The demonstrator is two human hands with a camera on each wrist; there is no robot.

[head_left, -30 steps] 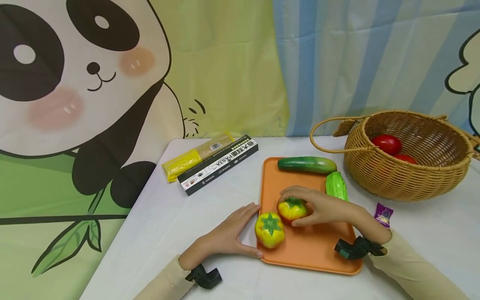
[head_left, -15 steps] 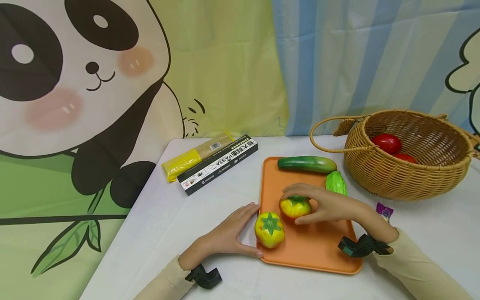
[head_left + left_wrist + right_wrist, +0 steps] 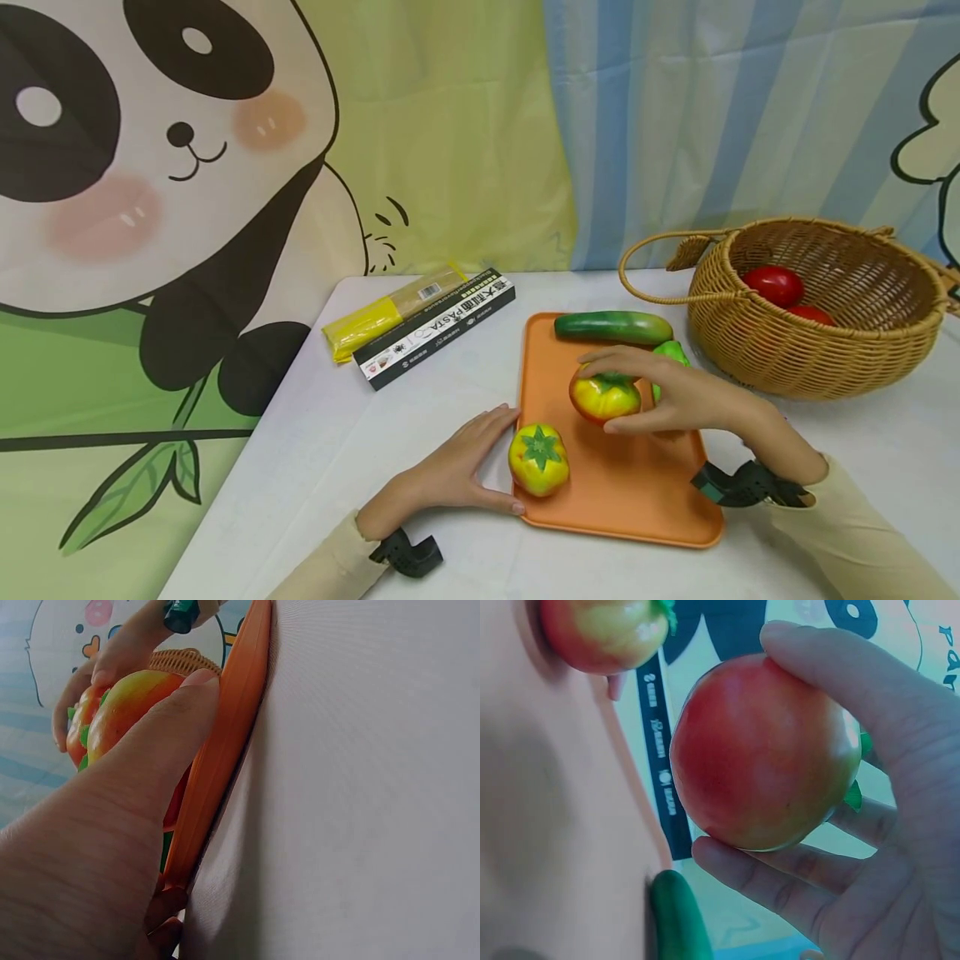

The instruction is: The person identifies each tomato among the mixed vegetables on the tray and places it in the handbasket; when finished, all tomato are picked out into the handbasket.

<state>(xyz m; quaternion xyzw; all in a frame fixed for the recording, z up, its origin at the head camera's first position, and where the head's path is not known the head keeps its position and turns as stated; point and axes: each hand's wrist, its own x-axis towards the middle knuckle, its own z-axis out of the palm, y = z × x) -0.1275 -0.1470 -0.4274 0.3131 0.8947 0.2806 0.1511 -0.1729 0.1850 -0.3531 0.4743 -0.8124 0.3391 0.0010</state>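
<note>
Wicker basket point(image 3: 795, 360) beside the tray point(image 3: 622, 493) shows red produce point(image 3: 775, 287) only to your head camera; right hand point(image 3: 671, 396) grips a tomato point(image 3: 606, 402), left hand point(image 3: 455, 469) spreads relaxed.

A person's bare left hand point(image 3: 453, 473) spreads, thumb wide of extended fingers, while the bare right hand point(image 3: 671, 396) grips between thumb and curved fingers, beige fabric sleeves point(image 3: 862, 533) ending at both wrists point(image 3: 384, 508).

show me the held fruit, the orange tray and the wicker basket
Held fruit point(image 3: 761, 754): right wrist view, middle of its smooth skin.
Orange tray point(image 3: 626, 492): head view, bare part of its floor.
Wicker basket point(image 3: 810, 360): head view, front of its woven wall.
</note>
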